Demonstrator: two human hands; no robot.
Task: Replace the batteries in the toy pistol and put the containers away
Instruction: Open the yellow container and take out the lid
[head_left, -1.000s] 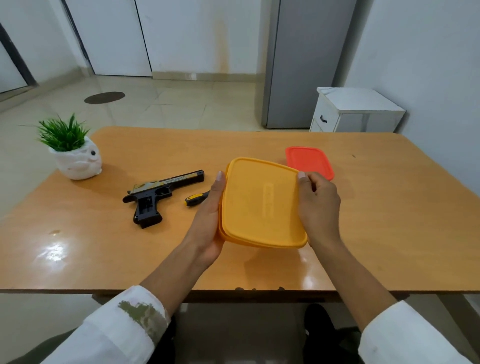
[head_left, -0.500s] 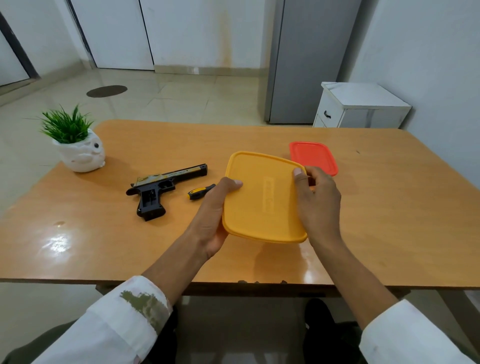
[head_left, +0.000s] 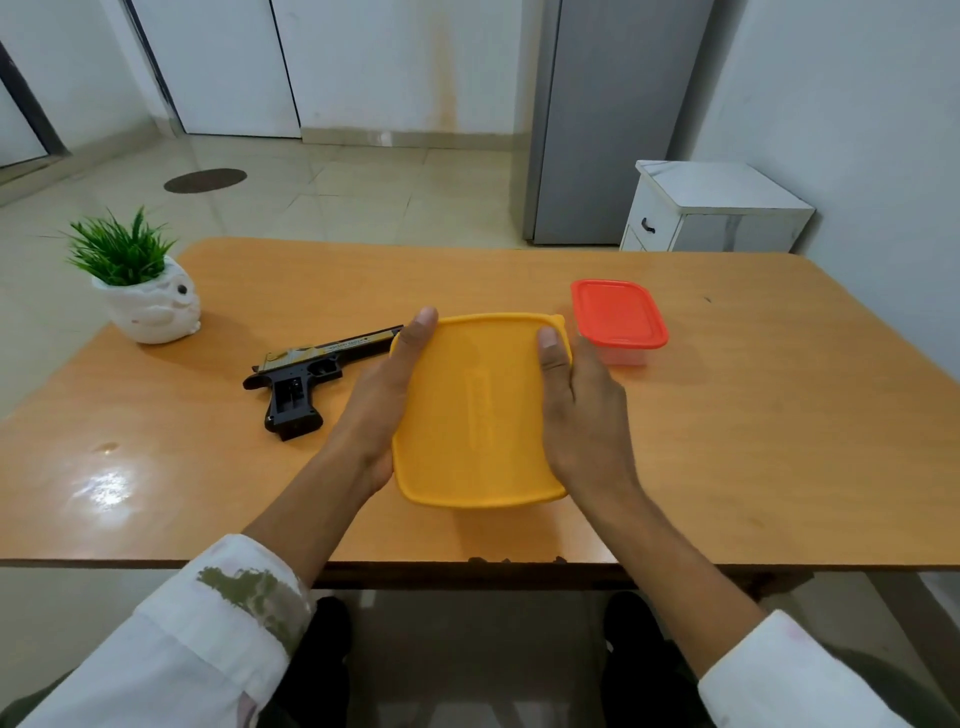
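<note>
Nearest you, your white sleeves (head_left: 197, 639) lead in toward the yellow container (head_left: 478, 410), which sits over the near middle of the wooden table (head_left: 779, 415) with its lid on. Your left hand (head_left: 384, 410) grips the container's left edge, thumb laid along the lid, the other fingers hidden below. Your right hand (head_left: 582, 415) clasps its right edge the same way, thumb on top. Whether the container rests on the table or hangs just above it, you cannot tell from here. Just left of the container lies the toy pistol (head_left: 306, 379), flat on its side, its barrel tip at the container's far left corner. Just beyond the container's far right corner stands the red-lidded container (head_left: 618, 317), closed. Well to the container's far left stands a potted plant (head_left: 140, 280). Far behind it to the right, off the table, stands a white cabinet (head_left: 717, 213)
</note>
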